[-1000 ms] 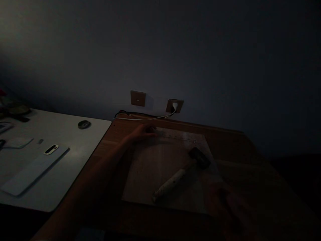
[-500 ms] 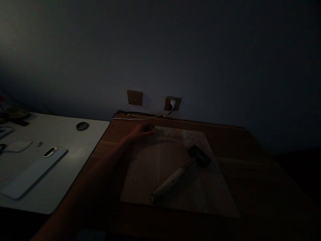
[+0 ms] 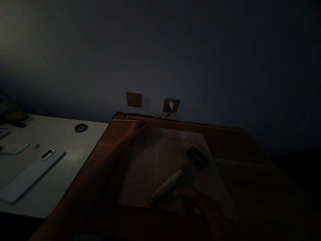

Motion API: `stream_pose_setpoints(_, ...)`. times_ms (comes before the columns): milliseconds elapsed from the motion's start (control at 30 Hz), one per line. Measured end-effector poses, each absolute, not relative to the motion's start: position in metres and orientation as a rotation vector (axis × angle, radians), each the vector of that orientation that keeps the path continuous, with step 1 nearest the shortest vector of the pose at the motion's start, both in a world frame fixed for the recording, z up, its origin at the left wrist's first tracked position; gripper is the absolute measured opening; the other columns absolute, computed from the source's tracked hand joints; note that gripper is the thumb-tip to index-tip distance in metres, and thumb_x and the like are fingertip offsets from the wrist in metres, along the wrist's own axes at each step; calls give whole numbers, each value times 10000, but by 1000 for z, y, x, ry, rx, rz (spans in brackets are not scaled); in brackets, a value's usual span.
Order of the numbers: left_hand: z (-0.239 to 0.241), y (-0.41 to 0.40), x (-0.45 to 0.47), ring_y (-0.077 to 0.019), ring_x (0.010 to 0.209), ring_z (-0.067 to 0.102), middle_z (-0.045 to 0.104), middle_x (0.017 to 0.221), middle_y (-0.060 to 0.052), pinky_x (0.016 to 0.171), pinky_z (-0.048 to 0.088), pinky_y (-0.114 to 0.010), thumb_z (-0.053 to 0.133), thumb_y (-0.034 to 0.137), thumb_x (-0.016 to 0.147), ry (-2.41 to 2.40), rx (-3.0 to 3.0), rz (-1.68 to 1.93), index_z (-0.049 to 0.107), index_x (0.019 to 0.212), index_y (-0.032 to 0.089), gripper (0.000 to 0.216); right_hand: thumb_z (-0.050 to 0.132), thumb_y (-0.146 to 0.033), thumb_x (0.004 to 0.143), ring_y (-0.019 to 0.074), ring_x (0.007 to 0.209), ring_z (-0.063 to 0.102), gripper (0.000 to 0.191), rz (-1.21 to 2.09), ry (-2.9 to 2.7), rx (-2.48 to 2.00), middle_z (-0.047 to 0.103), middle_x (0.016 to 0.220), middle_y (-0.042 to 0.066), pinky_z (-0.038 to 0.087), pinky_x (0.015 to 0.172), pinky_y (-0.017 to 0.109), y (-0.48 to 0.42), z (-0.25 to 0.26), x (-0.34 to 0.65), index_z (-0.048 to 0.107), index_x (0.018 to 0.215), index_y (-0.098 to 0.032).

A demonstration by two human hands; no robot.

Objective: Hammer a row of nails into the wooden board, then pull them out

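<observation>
The scene is very dark. A pale board lies flat on a brown wooden table. On the board rests a hammer with a black head and a light, stained handle, lying diagonally. My left hand reaches to the board's far left corner and rests there; its fingers are too dim to read. My right hand hovers at the board's near edge, just right of the hammer handle's end, fingers loosely spread, holding nothing that I can see.
A white table stands at the left with a flat white device, a small round dark object and small items. Two wall sockets sit behind, one with a white plug and cable.
My left hand slid left from the board's far edge to its far left corner. My right hand, out of view half a second ago, has come in near the hammer handle.
</observation>
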State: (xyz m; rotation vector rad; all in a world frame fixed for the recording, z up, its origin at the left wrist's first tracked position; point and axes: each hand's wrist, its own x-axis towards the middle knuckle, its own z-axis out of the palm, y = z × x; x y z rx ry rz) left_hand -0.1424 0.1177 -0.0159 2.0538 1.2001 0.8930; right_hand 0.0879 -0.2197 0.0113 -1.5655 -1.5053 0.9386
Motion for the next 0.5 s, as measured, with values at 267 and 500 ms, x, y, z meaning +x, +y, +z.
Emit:
stream_pose_setpoints(267, -20, 123, -160, -231, 878, 666, 712, 1031, -125, 835, 536, -318, 515, 299, 864, 1555, 2317, 743, 747, 1016, 141, 319, 540, -259, 1024, 222, 1162, 633, 184, 184, -2449, -984, 750, 1141, 46, 540, 964, 382, -170, -10, -7, 692, 1120, -219)
stream_pose_setpoints(500, -16, 125, -161, -244, 866, 685, 735, 982, -112, 829, 538, -315, 524, 307, 839, 1439, 2367, 698, 765, 1030, 153, 343, 505, -359, 1035, 307, 1267, 581, 258, 97, -2585, -1039, 686, 1304, 77, 532, 1006, 491, -146, 2, -42, 692, 1138, -214)
